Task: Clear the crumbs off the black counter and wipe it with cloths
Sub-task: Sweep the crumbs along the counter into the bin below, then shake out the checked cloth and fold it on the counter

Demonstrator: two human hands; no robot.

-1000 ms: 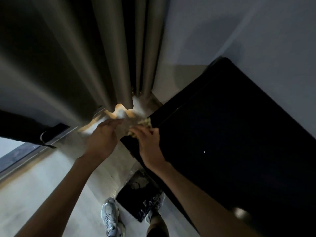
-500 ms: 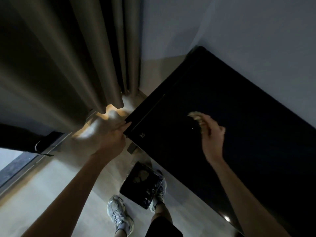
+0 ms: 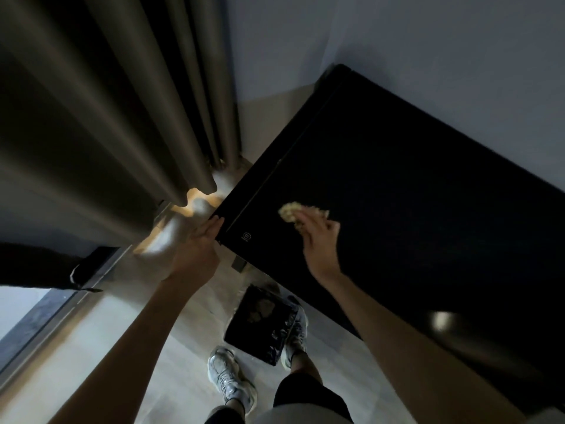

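Head view looks down on a dark room, where a person stands at the near left corner of a black table (image 3: 412,194) that is set against a pale wall. The right arm reaches forward over the table, with the wrist a little bent. The right hand (image 3: 318,240) lies palm down on the top, not far from that corner. Its fingers (image 3: 305,220) are curled over a yellowish cloth (image 3: 289,210) and hold it bunched against the black surface; part of the cloth comes out beyond the fingertips. The left arm is stretched out beside the table, over the floor. The left hand (image 3: 195,249) shows its back, and its fingers (image 3: 214,226) are straight and close together, holding nothing, with the tips touching the edge at the corner. On the floor, just below the corner, stands a bin (image 3: 263,325) lined with a black bag, between the person's grey shoes (image 3: 229,377). A dark curtain (image 3: 107,117) hangs on the left.
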